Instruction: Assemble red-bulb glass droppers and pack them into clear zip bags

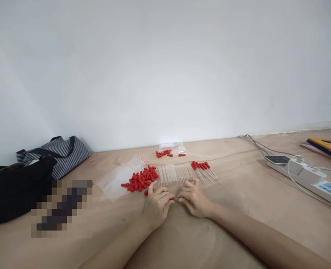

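Between the fingertips of my left hand (157, 204) is a red rubber bulb (172, 199), mostly covered by the fingers. My right hand (194, 198) pinches a clear glass dropper tube (176, 198), whose end meets the bulb; how deep it sits in the bulb I cannot tell. Just beyond my left hand lies a heap of red rubber bulbs (140, 180), with one loose bulb (146, 192) close to the fingers. A row of bare glass tubes (171, 175) lies past both hands. To its right are several droppers with red bulbs on their tubes (206, 172).
Clear plastic bags (113, 181) lie under and beside the heap. More bulbs (163, 153) and another plastic bag (172, 147) are near the wall. A striped bag (63, 155) and a black bag (19, 190) stand left; a power strip (308, 173) with cables is right.
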A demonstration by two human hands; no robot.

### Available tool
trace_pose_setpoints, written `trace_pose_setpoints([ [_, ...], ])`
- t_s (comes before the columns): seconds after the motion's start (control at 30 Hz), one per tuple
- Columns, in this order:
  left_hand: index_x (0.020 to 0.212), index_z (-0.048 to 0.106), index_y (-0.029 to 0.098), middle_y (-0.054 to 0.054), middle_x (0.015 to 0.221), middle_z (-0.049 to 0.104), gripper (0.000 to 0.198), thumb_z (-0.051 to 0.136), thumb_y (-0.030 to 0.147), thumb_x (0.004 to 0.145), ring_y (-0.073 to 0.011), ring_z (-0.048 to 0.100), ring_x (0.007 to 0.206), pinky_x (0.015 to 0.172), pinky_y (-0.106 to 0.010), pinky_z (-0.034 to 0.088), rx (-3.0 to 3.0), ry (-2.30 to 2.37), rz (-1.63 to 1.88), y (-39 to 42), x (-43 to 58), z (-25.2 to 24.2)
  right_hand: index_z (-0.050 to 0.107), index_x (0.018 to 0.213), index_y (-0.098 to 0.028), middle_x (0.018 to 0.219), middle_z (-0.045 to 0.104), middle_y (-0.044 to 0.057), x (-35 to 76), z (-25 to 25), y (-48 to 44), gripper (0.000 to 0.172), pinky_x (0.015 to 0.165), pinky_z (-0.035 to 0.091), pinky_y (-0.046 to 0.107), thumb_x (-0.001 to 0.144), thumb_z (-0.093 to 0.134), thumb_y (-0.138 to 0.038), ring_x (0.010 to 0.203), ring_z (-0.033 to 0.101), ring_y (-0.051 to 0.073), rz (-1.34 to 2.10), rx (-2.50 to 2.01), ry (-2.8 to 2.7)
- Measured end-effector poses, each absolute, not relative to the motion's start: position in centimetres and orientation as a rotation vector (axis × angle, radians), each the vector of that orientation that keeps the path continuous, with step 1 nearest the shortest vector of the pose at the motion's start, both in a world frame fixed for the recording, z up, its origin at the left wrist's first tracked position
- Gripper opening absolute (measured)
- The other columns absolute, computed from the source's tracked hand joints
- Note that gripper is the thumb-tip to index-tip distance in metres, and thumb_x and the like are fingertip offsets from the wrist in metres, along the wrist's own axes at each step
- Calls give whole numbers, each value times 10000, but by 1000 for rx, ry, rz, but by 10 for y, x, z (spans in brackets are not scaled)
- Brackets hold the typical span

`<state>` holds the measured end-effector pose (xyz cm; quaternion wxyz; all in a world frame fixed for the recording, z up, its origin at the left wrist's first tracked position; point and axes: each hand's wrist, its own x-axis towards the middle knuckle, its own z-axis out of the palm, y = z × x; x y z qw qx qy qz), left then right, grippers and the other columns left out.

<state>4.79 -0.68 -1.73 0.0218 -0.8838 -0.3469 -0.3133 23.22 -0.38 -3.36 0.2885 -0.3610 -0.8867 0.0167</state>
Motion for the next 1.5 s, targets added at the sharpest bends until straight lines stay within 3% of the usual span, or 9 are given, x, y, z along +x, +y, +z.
trace_pose_setpoints([
  [0.27,768,615,228,18,725,682,156,474,175,808,-173,590,780,995,-505,120,-2743,-1105,-958,-6,48,-19,560,733,-195,653,605,-8,229,-33,-1,211,822,201,367,859,391,-200,746,465,134,93,-974,-2391],
  [0.43,886,610,240,-1,822,691,122,561,281,782,-211,569,872,983,-509,133,-2714,-1159,-919,-4,41,-18,565,757,-196,691,616,-5,231,-31,-3,190,822,197,372,857,404,-213,767,471,139,104,-1006,-2343],
  [0.8,755,634,259,40,737,688,126,526,219,805,-171,569,793,997,-505,81,-2647,-1112,-918,-9,39,-14,593,770,-221,679,615,-15,242,-30,-2,164,849,169,397,848,466,-288,784,480,148,49,-998,-2314],
  [0.97,790,643,283,46,758,692,94,549,288,798,-183,563,804,989,-497,80,-2624,-1110,-942,-9,38,-14,616,804,-243,707,617,-12,245,-32,-1,157,852,163,399,843,471,-288,793,476,149,-35,-980,-2341],
  [1.13,1094,550,253,-58,1056,621,459,601,472,692,-263,504,970,933,-502,183,-2484,-1315,-784,-1,23,-14,647,769,-243,719,625,10,257,-31,11,196,814,185,367,829,461,-260,809,481,160,-182,-1308,-2111],
  [1.27,951,612,208,-68,957,634,260,567,341,733,-248,526,899,791,-419,310,-2297,-1547,-741,9,8,-14,653,751,-223,744,649,41,262,-32,30,263,761,205,357,837,420,-309,838,492,196,-238,-1748,-1765],
  [1.5,764,641,227,-29,822,650,135,535,311,761,-233,528,821,726,-387,288,-2280,-1639,-655,15,1,-16,624,734,-169,812,665,78,253,-27,51,337,805,206,372,862,346,-311,869,512,227,-208,-1996,-1733],
])
